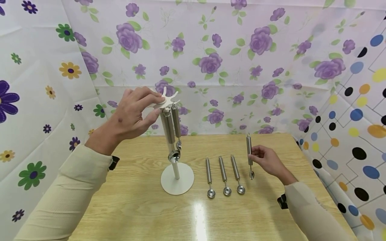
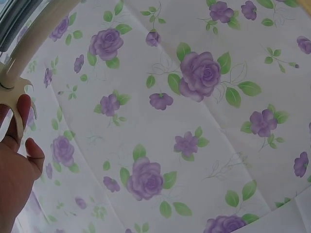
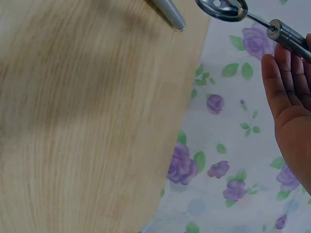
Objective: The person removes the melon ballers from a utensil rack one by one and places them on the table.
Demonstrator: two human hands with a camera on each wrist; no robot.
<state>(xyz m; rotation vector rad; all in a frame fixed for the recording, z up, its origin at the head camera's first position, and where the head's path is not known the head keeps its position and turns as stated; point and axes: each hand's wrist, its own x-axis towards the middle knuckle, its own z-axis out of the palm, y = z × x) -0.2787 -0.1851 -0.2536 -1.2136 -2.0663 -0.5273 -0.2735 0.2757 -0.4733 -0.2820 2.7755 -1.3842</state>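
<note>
From the head view, the left hand (image 1: 132,112) pinches the white notched top (image 1: 165,99) of the rack (image 1: 177,180), where two steel scoops (image 1: 172,129) hang. The right hand (image 1: 266,161) grips a fourth scoop (image 1: 249,154) upright, its bowl just above the tabletop (image 1: 135,207), beside three scoops (image 1: 223,175) lying in a row.

At the left wrist, fingertips (image 2: 23,109) touch the white prongs (image 2: 17,104) against the floral cloth (image 2: 194,121).

At the right wrist, curled fingers (image 3: 286,92) hold the scoop's handle (image 3: 289,35); its bowl (image 3: 222,8) juts past the tabletop's edge (image 3: 97,121).
</note>
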